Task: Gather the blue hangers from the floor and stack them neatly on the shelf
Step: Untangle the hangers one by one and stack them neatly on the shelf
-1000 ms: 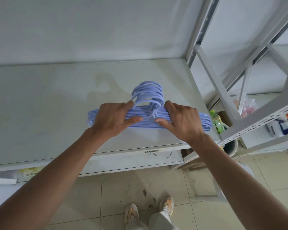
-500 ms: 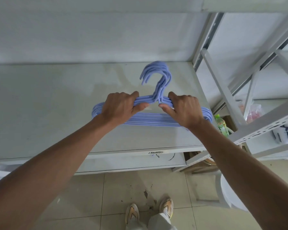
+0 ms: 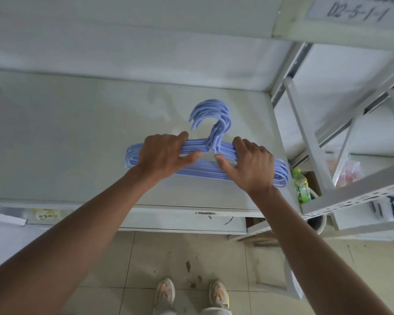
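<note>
A bundle of several blue hangers (image 3: 210,123) lies flat on the white shelf (image 3: 77,137), hooks pointing away from me toward the back wall. My left hand (image 3: 163,156) grips the left shoulder of the bundle, fingers curled over the top bars and thumb below. The right shoulder is gripped the same way by my right hand (image 3: 251,165). Both thumbs nearly meet under the hooks. The hanger ends stick out past each hand.
A white metal rack upright and diagonal brace (image 3: 305,137) stand just right of the bundle. A green bottle (image 3: 301,186) stands below the shelf's right end, beside a round bin (image 3: 316,223). A shelf above carries a label (image 3: 355,10). My shoes (image 3: 191,294) stand on the tiled floor.
The hangers' hooks have swung from leaning left to lying straight toward the wall, and the bundle has been pushed further back on the shelf. Both hands keep their hold.
</note>
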A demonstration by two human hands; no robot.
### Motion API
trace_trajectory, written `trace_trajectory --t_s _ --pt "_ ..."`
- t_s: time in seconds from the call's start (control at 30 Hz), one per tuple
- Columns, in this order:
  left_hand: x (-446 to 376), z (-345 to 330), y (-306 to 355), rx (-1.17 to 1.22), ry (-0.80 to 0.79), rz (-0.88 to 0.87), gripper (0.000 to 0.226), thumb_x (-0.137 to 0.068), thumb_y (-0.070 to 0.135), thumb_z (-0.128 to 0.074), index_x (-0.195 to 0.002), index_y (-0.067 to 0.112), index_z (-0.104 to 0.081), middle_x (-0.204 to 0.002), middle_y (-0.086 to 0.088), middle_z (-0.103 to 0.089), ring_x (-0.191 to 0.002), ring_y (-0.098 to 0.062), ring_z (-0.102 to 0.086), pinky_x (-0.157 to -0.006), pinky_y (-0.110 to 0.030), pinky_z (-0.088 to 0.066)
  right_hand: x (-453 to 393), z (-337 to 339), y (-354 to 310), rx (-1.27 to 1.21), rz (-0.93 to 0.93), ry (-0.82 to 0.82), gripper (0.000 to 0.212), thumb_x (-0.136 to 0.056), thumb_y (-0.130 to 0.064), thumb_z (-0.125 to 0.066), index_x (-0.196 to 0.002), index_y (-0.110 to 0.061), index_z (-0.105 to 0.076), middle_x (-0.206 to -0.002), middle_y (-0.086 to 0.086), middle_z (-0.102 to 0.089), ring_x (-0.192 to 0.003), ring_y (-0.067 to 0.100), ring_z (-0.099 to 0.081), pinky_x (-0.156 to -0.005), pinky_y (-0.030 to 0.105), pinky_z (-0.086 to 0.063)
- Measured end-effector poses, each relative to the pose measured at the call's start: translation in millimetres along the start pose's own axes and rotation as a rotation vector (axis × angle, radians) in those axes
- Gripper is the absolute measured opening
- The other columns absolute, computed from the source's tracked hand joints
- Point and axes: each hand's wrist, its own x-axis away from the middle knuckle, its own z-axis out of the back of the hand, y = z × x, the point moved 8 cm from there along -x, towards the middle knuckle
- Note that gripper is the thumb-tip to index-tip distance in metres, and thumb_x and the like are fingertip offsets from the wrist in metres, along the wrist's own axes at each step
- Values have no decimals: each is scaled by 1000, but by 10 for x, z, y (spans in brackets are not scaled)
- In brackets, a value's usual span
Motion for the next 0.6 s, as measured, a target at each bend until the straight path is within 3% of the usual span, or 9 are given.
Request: trace_trajectory --t_s 0.2,0.33,0.43,0.5,0.6 --pt "60 96 80 39 -40 18 66 -94 74 -25 -98 15 -57 -69 -7 -68 -60 -36 -67 -52 -33 -37 -78 -40 113 -50 123 -100 67 -97 -79 -27 -92 -16 -51 -70 -2 -52 -60 29 -57 -55 29 -30" --pt "124 39 62 10 -44 56 66 -94 74 -28 -91 16 -58 -66 -8 -66 -57 -34 -66 -49 -33 -39 1 -72 296 -22 92 -112 74 -94 -81 -24 -87 -13 -52 -68 4 -58 -58 33 -60 -55 32 -35" --pt "181 62 88 -10 -91 78 71 -92 75 -23 -85 15 -60 -58 -11 -64 -51 -34 -63 -50 -32 -38 -33 -134 309 0 130 -222 76 -89 -83 -27 -83 -13 -54 -59 7 -59 -52 35 -59 -53 30 -34" --pt "284 129 70 -26 -156 157 73 -91 77 -19 -85 18 -63 -63 -12 -66 -57 -35 -66 -53 -33 -37 -132 -179 285 5 186 -302 75 -83 -83 -23 -83 -16 -55 -60 9 -60 -58 37 -63 -55 32 -35" --pt "666 235 -64 27 -307 409 70 -91 79 -15 -79 26 -58 -76 -9 -70 -79 -34 -70 -66 -37 -43 -275 -241 28 -60 305 -389 77 -79 -93 -10 -72 -25 -45 -56 -3 -45 -60 34 -57 -58 33 -33"
